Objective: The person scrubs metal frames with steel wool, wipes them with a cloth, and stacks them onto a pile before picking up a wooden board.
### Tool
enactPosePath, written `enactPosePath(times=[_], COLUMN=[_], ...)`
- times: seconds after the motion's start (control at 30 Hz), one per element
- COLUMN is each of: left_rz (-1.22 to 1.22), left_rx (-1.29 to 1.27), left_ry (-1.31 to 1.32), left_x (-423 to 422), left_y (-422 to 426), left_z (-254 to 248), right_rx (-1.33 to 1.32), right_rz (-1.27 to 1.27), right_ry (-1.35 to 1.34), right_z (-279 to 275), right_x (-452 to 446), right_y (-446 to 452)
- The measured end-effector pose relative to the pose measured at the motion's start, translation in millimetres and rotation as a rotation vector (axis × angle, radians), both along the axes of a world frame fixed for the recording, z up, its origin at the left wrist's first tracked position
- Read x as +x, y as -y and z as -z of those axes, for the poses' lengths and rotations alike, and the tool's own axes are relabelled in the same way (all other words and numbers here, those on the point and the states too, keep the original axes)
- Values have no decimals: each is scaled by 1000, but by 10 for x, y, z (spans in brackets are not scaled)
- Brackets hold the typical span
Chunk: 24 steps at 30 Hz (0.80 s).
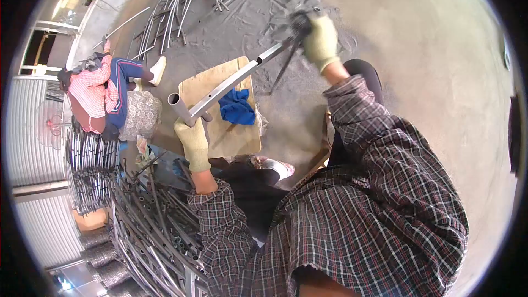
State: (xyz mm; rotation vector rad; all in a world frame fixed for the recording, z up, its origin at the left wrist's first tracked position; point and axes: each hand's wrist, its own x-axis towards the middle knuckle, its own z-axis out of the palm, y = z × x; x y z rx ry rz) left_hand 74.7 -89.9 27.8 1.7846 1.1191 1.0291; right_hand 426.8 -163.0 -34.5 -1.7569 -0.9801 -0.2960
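Note:
A metal tube frame (225, 89) slants across the view above a wooden board. It has a silvery square bar with slots and a round tube at its near left end. My left hand (193, 144), in a pale knit glove, is closed around that end, just below the tube's open mouth. At the far end my gloved right hand (320, 43) grips the frame; its dark fingers are smeared by motion. A thin dark bar (284, 69) hangs down beside the right hand. On the board (250, 138) lies a crumpled blue cloth (237, 107), under the frame.
Many loose metal tubes (181, 5) lie on the floor at the back left. A large pile of bent tubes (157, 214) is at my left, with stacked tubes (91, 170) behind it. Another person (96, 91) sits at the far left beside a covered seat (142, 115).

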Motion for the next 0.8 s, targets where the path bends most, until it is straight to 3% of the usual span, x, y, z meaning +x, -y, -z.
enactPosePath(times=[0.03,0.1,0.17,0.2,0.23,0.3,0.37,0.43,0.5,0.53,0.57,0.63,0.7,0.73,0.8], left_rz=[21,-34,-42,-22,2,3,14,48,87,111,84,43,47,35,72], left_rx=[4,22,51,64,79,80,98,63,55,65,69,78,108,96,89], left_ry=[-15,25,32,15,-7,14,11,41,4,29,5,-17,-7,15,-13], left_x=[2,-50,-70,-105,-161,-187,-189,-229,-257,-241,-268,-276,-198,-221,-231], left_y=[-34,-67,-98,-73,-50,-88,-136,-193,-166,-131,-143,-160,-174,-214,-143], left_z=[-3,61,78,66,45,75,119,178,118,105,109,163,130,182,126], right_rx=[-100,99,73,78,-10,34,-1,223,162,-23,-88,-137,-130,13,99], right_rz=[-97,-282,-533,-294,-202,-134,-324,-658,-453,-404,-279,-123,-230,-371,-385], right_ry=[78,45,46,153,-15,-79,-34,-156,-242,-334,-303,-112,-95,-23,-32], right_z=[131,0,-179,-3,141,57,-71,-316,-92,-69,213,82,-160,-130,-73], right_x=[-194,-576,-570,-453,-255,-139,-401,-775,-629,-349,-42,-103,-497,-663,-681], right_y=[-98,-94,-60,-132,-216,-258,-208,6,-76,-92,-245,-177,-88,-111,-95])
